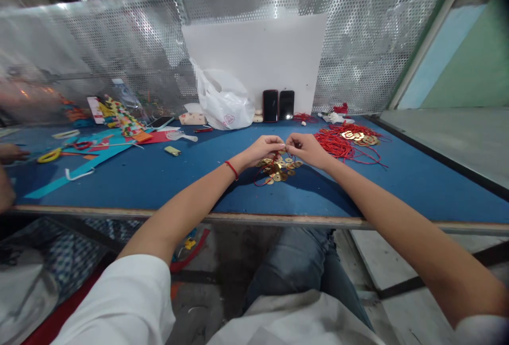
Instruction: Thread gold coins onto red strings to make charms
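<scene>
Over a small heap of gold coins [279,175], my two hands meet with their fingertips almost touching. My left hand [265,149], a red string bracelet on its wrist, is closed in a pinch on a thin red cord [260,182] that trails down among the coins. Opposite it, my right hand [305,149] also pinches the cord between thumb and forefinger. The exact spot between the fingertips is tiny and partly hidden. To the right lies a pile of red cords [336,143], with more gold coins [358,137] on it.
Two dark phones [271,105] lean on a white board behind a white plastic bag [225,101]. On the left are blue paper strips [79,167], yellow-handled scissors [50,155] and a colourful folded-paper piece [123,117]. Another person's hand [14,153] is at the far left.
</scene>
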The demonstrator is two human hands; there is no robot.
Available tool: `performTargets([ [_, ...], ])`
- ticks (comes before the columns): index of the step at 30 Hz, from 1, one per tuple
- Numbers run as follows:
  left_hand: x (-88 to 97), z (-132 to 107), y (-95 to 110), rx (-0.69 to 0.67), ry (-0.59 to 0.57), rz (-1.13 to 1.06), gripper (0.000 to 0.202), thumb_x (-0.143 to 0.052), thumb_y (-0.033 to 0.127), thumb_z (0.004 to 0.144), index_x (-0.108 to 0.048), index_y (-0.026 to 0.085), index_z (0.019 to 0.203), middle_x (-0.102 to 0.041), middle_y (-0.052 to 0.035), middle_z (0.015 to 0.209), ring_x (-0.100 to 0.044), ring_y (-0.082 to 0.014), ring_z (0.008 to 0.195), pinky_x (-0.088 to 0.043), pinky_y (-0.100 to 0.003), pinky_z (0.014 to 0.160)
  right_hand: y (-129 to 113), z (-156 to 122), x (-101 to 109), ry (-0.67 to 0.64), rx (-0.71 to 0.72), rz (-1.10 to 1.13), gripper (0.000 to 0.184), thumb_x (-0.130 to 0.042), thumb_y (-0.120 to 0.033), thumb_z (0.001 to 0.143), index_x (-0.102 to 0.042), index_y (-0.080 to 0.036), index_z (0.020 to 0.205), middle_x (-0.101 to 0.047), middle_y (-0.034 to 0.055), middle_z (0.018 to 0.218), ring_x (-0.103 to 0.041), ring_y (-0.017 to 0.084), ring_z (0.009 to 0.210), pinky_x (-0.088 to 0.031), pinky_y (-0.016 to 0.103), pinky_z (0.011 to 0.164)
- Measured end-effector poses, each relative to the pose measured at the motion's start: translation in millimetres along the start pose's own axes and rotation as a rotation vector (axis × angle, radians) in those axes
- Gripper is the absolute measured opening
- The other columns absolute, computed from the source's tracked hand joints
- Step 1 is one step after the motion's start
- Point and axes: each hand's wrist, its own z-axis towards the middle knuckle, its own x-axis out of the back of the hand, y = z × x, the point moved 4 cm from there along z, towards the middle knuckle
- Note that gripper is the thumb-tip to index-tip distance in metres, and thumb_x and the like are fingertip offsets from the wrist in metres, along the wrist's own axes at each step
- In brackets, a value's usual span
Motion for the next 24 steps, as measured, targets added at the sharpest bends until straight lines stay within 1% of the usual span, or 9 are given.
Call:
performTargets([
  [5,-0.1,-1.4,1.4,-0.016,-0.013,0.031,0.025,-0.074,0.031,0.071,-0.059,0.012,0.077,-0.055,0.0028,0.064,-0.054,-0.0077,0.057,-0.042,-0.021,0.057,-0.9,0.0,1.8,0.033,-0.011,-0.032,0.015,-0.052,-0.027,0.075,-0.059,-0.015,0.070,-0.055,-0.0013,0.059,-0.045,0.010,0.055,-0.027,0.023,0.054],
  [12,-2.6,-3.3,3.7,-0.023,-0.028,0.069,0.025,-0.075,0.030,0.068,-0.061,0.012,0.079,-0.059,0.0006,0.064,-0.055,-0.0097,0.058,-0.039,-0.023,0.055,-1.7,0.0,2.2,0.059,-0.026,-0.050,0.017,-0.051,-0.026,0.073,-0.061,-0.015,0.065,-0.054,-0.0010,0.055,-0.044,0.010,0.053,-0.025,0.023,0.053],
  [19,-7.7,-5.3,7.5,-0.012,-0.005,0.121,0.019,-0.073,0.026,0.068,-0.062,0.011,0.074,-0.061,-0.0010,0.061,-0.056,-0.0106,0.056,-0.040,-0.023,0.054,-3.0,-2.0,3.4,0.093,-0.032,-0.131,0.017,-0.052,-0.025,0.070,-0.064,-0.015,0.062,-0.053,-0.0010,0.052,-0.040,0.009,0.051,-0.023,0.024,0.052],
  [24,-6.2,-3.2,8.5,-0.030,0.047,0.136,0.015,-0.072,0.023,0.067,-0.064,0.011,0.072,-0.060,-0.0001,0.060,-0.055,-0.0093,0.054,-0.040,-0.021,0.051,-8.1,-2.7,5.7,0.158,-0.054,-0.192,0.015,-0.054,-0.025,0.069,-0.064,-0.016,0.062,-0.055,-0.0003,0.053,-0.044,0.010,0.053,-0.024,0.024,0.053],
])
